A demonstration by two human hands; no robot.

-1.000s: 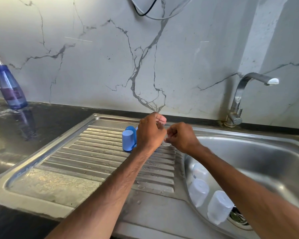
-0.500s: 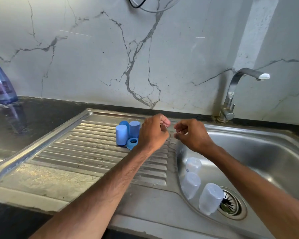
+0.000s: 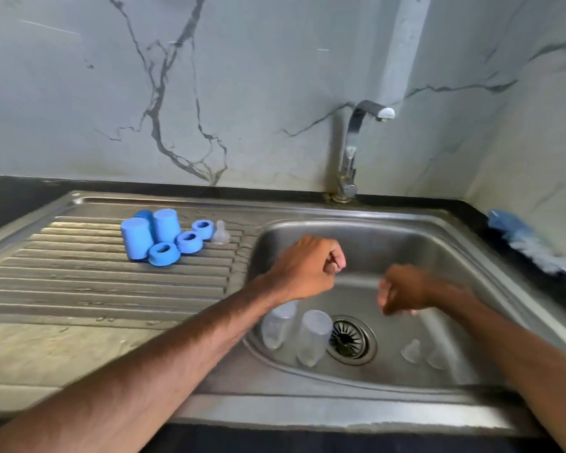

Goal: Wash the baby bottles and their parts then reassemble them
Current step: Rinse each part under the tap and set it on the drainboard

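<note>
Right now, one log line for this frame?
left hand: curled, nothing seen; right hand: blurred; both over basin; drainboard: blue caps, rings, one teat; basin: bottles, teats

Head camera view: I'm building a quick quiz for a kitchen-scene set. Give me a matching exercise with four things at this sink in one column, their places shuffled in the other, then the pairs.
Things
1. blue caps
2. clear bottles
3. blue brush
4. tap

Places
A. in the basin, beside the drain
B. on the dark counter at the far right
C. standing on the ribbed drainboard
D. behind the basin, against the wall

Pairs: 1-C, 2-A, 3-B, 4-D
</note>
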